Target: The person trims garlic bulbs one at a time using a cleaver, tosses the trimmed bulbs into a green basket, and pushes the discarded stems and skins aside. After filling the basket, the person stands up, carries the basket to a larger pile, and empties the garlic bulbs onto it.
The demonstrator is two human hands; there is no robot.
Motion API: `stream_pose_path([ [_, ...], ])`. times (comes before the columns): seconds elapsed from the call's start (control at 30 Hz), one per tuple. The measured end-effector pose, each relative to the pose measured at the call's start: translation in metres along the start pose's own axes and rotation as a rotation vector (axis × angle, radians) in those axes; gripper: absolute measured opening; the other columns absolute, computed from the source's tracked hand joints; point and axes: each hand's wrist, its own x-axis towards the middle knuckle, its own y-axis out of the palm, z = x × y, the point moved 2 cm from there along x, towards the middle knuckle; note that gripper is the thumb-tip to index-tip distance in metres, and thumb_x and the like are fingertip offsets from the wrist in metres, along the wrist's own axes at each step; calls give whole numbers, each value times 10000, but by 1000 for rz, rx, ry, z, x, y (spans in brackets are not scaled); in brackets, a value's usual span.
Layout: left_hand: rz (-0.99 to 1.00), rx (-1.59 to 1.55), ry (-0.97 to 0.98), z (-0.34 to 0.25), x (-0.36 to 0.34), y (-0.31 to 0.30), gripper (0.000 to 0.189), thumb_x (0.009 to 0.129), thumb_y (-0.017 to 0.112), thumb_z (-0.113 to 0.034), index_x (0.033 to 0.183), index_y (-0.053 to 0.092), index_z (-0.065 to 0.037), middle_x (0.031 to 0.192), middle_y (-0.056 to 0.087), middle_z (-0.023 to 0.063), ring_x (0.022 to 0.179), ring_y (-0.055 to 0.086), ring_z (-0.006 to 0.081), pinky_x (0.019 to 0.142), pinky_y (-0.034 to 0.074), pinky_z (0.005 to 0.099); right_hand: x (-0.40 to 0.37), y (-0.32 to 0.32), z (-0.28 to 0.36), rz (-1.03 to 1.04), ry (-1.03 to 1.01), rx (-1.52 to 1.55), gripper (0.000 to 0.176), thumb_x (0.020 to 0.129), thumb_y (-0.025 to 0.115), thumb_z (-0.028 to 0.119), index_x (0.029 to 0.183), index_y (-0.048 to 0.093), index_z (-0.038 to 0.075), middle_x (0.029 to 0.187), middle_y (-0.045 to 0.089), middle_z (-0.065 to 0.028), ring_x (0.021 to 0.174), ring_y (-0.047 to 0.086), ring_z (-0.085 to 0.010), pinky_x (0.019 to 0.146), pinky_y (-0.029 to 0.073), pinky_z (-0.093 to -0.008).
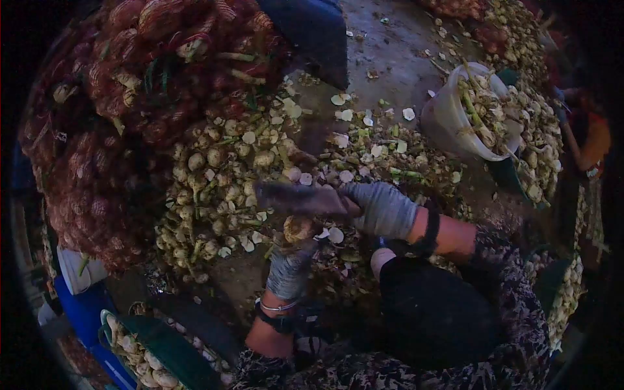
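My left hand (290, 273), in a grey glove, has its fingers around a brownish garlic bulb (299, 229). My right hand (383, 208), also gloved, grips a dark, wide-bladed tool (300, 197) that points left, just above the bulb. The tool's outline is blurred. Pale cut pieces (335, 235) lie close to the bulb. Beyond my left hand, a heap of garlic bulbs (214, 156) with stalks covers the ground.
Red net sacks (110, 188) of garlic are piled at the left. A white bucket (445, 114) of stalks leans at the upper right. Green containers (172, 351) of bulbs stand at the lower left. A person's orange garment (595, 140) shows at the far right.
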Motion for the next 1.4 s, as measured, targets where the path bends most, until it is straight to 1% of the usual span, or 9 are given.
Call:
stream_pose_path([
  [0.27,-146,403,-44,74,8,-18,434,1004,434,-148,1402,369,12,1417,420,152,1267,450,243,1078,360,341,-17,-6,35,253,-185,-365,241,732,617,118,972,596,125,788,628,-104,764,649,-327,645,511,-433],
  [0.43,-1424,971,-1134,119,49,9,465,1011,411,-161,1415,322,51,1459,370,179,1320,401,266,1113,317,345,-17,-4,40,282,-193,-385,231,741,628,110,969,595,127,793,631,-100,770,654,-318,639,518,-409],
  [0.7,-1529,1096,-1017,154,57,29,501,1018,306,-235,1466,238,-19,1473,288,140,1338,298,243,1097,296,335,-16,11,13,350,-95,-429,197,792,591,116,988,595,127,815,652,-120,768,662,-345,622,523,-450],
  [0.77,-201,567,-198,128,25,-9,458,995,372,-189,1419,311,-25,1378,383,128,1230,393,228,1020,362,322,-12,21,-1,333,-110,-454,201,790,592,116,990,604,129,817,659,-127,775,666,-342,628,526,-444],
  [0.83,17,332,-102,65,5,-6,418,972,437,-142,1372,383,-31,1283,479,116,1122,488,213,942,428,310,-14,32,-25,146,-210,-422,203,798,595,130,999,621,121,823,666,-137,793,669,-338,643,530,-427],
  [1.07,-659,19,236,-105,-98,-59,374,866,625,-60,1229,548,-13,1074,636,102,1031,609,206,888,504,328,-31,-9,-102,-92,285,-496,281,819,653,275,1036,597,104,851,655,-173,817,643,-386,724,508,-472],
  [1.27,-314,-792,717,-151,-152,-184,380,892,562,-38,1269,521,-23,1121,628,91,1053,607,214,914,497,326,-28,1,-90,-112,294,-375,355,773,714,287,1040,595,85,849,651,-186,807,632,-396,716,502,-456],
  [1.33,-505,-555,589,-121,-122,-194,383,901,542,-30,1282,512,-27,1136,626,87,1060,607,217,923,495,325,-23,7,-97,-158,250,-276,353,774,714,289,1040,603,85,850,653,-188,806,630,-397,714,502,-452],
  [1.4,-649,731,260,-63,-77,-195,387,909,521,-23,1296,503,-30,1152,623,83,1067,606,220,931,492,325,-19,6,-88,-202,221,-175,352,774,714,291,1040,612,85,851,655,-190,805,628,-397,711,503,-448],
])
